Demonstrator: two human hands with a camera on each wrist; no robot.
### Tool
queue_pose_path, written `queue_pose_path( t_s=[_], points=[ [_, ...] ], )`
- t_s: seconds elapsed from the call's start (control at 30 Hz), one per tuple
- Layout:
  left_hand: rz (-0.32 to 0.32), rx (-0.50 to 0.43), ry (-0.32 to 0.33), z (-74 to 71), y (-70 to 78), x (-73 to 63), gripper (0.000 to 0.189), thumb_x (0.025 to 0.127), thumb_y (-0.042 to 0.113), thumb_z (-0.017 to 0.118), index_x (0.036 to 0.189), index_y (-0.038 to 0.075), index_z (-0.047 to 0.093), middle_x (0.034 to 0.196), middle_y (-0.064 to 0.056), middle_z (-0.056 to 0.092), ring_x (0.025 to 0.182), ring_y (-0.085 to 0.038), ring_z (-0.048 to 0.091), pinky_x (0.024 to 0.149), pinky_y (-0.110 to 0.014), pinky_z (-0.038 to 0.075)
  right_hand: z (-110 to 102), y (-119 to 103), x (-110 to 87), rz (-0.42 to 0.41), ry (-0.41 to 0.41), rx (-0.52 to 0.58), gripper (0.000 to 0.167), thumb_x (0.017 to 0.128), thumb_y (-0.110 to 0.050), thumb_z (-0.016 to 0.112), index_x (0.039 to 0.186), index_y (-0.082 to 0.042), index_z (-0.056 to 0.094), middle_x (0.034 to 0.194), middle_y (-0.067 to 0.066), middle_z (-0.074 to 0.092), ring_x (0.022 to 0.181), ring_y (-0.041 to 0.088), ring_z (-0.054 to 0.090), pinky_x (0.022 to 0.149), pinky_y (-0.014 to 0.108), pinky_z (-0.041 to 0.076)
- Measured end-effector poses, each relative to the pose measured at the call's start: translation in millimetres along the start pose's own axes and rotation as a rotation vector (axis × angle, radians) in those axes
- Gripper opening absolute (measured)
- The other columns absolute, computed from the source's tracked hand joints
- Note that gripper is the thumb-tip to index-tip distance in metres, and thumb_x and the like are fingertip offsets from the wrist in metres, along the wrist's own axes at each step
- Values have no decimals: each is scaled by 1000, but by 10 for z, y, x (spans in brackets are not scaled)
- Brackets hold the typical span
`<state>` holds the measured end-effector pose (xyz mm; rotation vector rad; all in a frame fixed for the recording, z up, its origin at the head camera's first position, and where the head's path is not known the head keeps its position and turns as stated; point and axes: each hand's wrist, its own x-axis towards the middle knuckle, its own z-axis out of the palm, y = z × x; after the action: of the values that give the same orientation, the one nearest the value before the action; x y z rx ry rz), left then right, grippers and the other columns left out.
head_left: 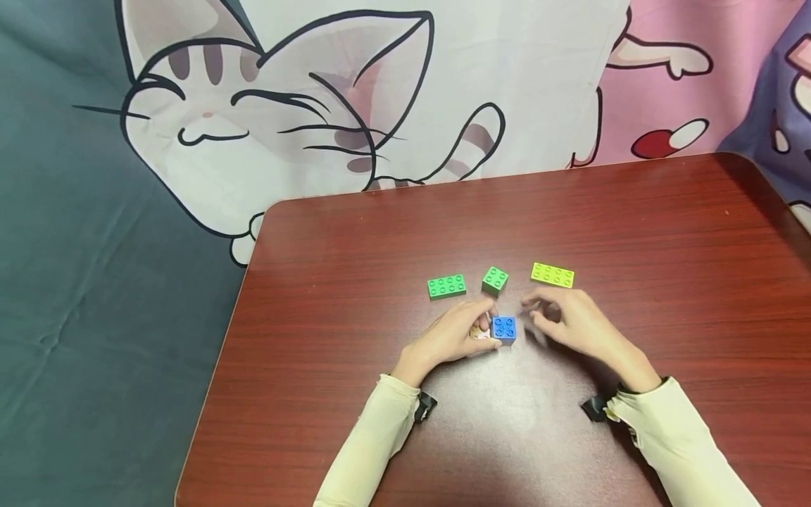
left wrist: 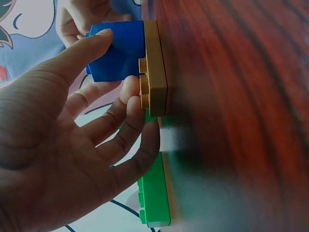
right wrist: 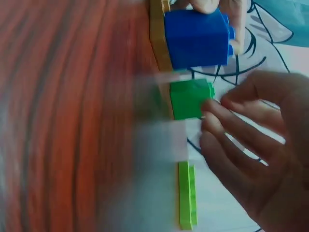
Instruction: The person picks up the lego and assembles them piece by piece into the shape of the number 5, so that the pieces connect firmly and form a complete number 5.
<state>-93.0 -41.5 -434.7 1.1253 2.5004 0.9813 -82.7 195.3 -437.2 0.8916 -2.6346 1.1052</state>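
My left hand [head_left: 451, 332] pinches a square blue toy brick [head_left: 504, 328], the thumb lying on its near side in the left wrist view. That blue brick sits on one end of a flat tan brick [left wrist: 157, 72], whose bare studs are beside my left fingertips. To the right, my right hand [head_left: 575, 324] hovers over the table with loosely bent fingers, apart from the blue brick and holding nothing. Beyond the hands stands a small square green brick [head_left: 494, 280].
A longer green brick [head_left: 446, 286] lies behind my left hand. A flat lime-green brick [head_left: 552, 275] lies just beyond my right hand. All are on a dark red wooden table [head_left: 342, 282], with a cartoon-cat cloth [head_left: 304, 162] hanging behind its far edge.
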Motion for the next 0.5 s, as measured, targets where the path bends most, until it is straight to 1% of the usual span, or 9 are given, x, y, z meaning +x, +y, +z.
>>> queue_pose_path(
  t_s=[0.03,0.1,0.2,0.3,0.5],
  points=[
    [-3,3,-1,-1,0,0,33,79,23,74,101,11,52,84,-3,58,76,-13,52,66,-16,38,-14,12,3,12,48,-38,23,73,3,66,95,-4,66,81,2,67,66,10,60,60,34,49],
    [-5,11,-2,-3,-2,2,33,79,24,74,101,11,52,84,-3,57,76,-12,51,67,-16,38,-32,33,8,46,126,-109,22,73,0,68,95,-4,66,86,4,68,74,17,62,66,39,48],
    [-8,10,-4,-7,-3,6,33,80,24,74,101,11,53,84,-3,57,76,-13,51,67,-17,38,-32,63,8,83,189,-158,23,73,-2,69,96,-2,65,93,10,66,87,27,59,74,44,44],
    [-10,1,-5,-9,-2,8,33,79,23,74,102,10,53,85,-4,58,77,-14,52,68,-17,38,-25,89,5,97,201,-168,25,73,-2,70,98,-1,65,95,14,65,91,29,55,78,45,42],
    [-10,-1,-6,-17,4,2,34,79,23,74,102,10,53,84,-4,57,78,-14,52,68,-17,37,-24,119,-4,120,186,-181,29,73,-3,70,100,1,63,96,15,63,91,32,53,79,45,39]
  ],
)
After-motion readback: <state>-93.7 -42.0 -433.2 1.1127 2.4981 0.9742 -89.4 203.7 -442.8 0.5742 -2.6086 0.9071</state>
